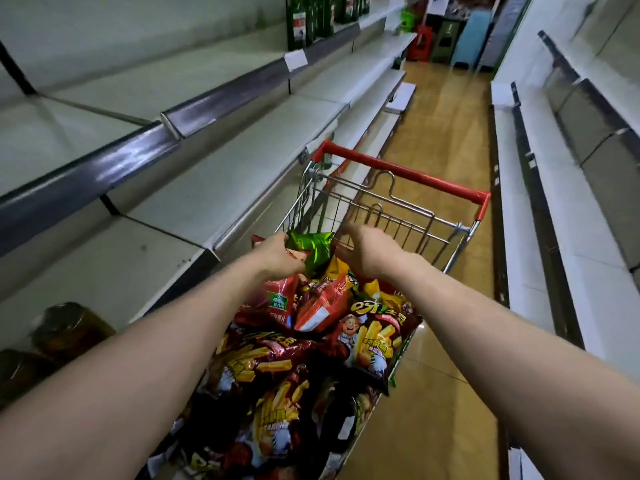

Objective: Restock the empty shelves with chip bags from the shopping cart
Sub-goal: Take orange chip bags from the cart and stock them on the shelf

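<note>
A wire shopping cart (398,216) with a red handle (401,172) stands in the aisle, piled with several chip bags. Most are dark red fries bags (374,337), with red bags (322,303) among them. One green chip bag (310,249) lies on top at the far end. My left hand (277,254) curls its fingers round the green bag's left edge. On the bag's right side my right hand (360,252) reaches in with its fingers spread, holding nothing. Bare white shelves (242,161) run along the left of the cart.
More bare shelves (540,188) line the right side of the aisle. Brown jars (69,327) sit on the lower left shelf and green bottles (311,19) on an upper one. The tan floor (446,133) runs ahead to coloured stools (446,39) at the far end.
</note>
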